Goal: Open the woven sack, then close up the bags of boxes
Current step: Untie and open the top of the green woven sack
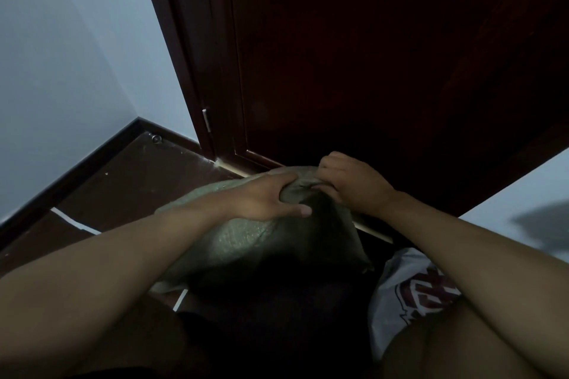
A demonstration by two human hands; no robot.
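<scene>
— Left hand (271, 197)?
— Spread wide at frame centre, palm down on the top of the woven sack (246, 237), thumb stretched toward the lower right, fingers pressing the fabric flat.
— And the right hand (348, 181)?
— Just right of centre, fingers curled tight, pinching a bunched fold of the sack's upper end. Nearly touching the left hand's fingertips.
— Count of sacks?
— One grey-green woven sack, bulging, lying on the dark floor (129, 181) in the middle of the frame, its far end against the foot of the dark red door (369, 55). Lower half lost in shadow.
— Bags?
— One white plastic bag (403, 289) with red print, lower right, partly hidden by the right forearm. Contents not visible.
— Anything else around?
— Pale wall (61, 55) at upper left with a dark skirting board, one small round door stop (156, 139) on the floor by it, one hinge (207, 120) on the door frame. One thin white strip (72, 220) on the floor at left, running under the left forearm.
</scene>
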